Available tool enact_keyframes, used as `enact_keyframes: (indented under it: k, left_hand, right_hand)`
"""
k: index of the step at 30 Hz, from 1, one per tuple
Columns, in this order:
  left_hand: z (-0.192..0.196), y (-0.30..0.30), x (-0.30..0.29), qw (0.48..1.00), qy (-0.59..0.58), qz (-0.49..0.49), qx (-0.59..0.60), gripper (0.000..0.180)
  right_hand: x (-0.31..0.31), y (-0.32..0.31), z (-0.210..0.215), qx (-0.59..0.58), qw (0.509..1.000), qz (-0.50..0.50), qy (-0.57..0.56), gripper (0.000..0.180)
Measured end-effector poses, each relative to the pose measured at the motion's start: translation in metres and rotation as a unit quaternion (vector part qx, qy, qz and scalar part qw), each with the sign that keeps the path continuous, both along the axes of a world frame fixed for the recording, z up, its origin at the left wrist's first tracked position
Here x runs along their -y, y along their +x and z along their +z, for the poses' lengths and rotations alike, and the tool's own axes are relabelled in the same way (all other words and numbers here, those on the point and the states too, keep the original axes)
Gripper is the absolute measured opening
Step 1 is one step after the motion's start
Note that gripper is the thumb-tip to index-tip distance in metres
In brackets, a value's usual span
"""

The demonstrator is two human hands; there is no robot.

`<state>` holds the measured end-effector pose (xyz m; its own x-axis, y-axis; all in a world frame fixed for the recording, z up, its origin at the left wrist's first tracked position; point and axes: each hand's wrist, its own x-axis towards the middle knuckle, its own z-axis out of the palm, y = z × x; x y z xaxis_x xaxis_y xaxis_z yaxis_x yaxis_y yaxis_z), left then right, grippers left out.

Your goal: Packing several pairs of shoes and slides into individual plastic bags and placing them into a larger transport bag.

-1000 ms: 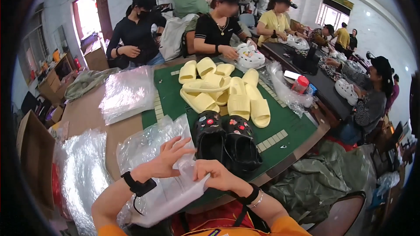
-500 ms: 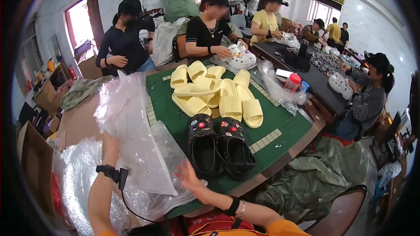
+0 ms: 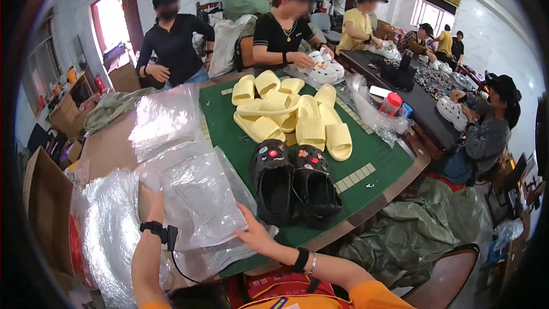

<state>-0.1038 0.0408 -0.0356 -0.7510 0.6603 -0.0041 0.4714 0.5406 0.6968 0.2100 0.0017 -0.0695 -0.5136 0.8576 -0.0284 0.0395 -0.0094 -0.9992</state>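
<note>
Now the plastic bag (image 3: 200, 203) is coming down flat onto the near-left pile beside the black clogs (image 3: 294, 186). I'm pinching its edges, left hand (image 3: 153, 203) and right hand (image 3: 254, 233); it's looking light, limp, slippery.

- Clear plastic bag (image 3: 197, 203) lay between left hand (image 3: 153, 206) and right hand (image 3: 255, 234)
- Pair of clogs (image 3: 294, 186) stood just right of the bag, on the mat (image 3: 383, 160)
- Heap of slides (image 3: 294, 114) lay behind the clogs
</note>
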Motion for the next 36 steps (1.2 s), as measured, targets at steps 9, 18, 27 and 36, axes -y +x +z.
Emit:
enact_keyframes:
  k: [9, 18, 27, 36]
  left_hand:
    - [0.037, 0.114, 0.084, 0.869, 0.116, -0.478, -0.056, 0.035]
    - [0.009, 0.139, 0.091, 0.849, 0.135, -0.491, -0.143, 0.015]
    - [0.005, 0.152, 0.091, 0.849, 0.201, -0.483, -0.071, 0.012]
    - [0.02, 0.146, 0.1, 0.697, 0.132, -0.552, -0.438, 0.022]
  right_hand:
    - [-0.009, 0.01, 0.006, -0.069, 0.993, -0.015, -0.093, 0.04]
    - [-0.008, 0.024, 0.01, -0.092, 0.993, -0.073, -0.034, 0.026]
    - [-0.004, 0.028, 0.009, -0.072, 0.996, -0.045, -0.032, 0.028]
    - [0.005, 0.031, 0.021, 0.12, 0.894, -0.077, 0.425, 0.021]
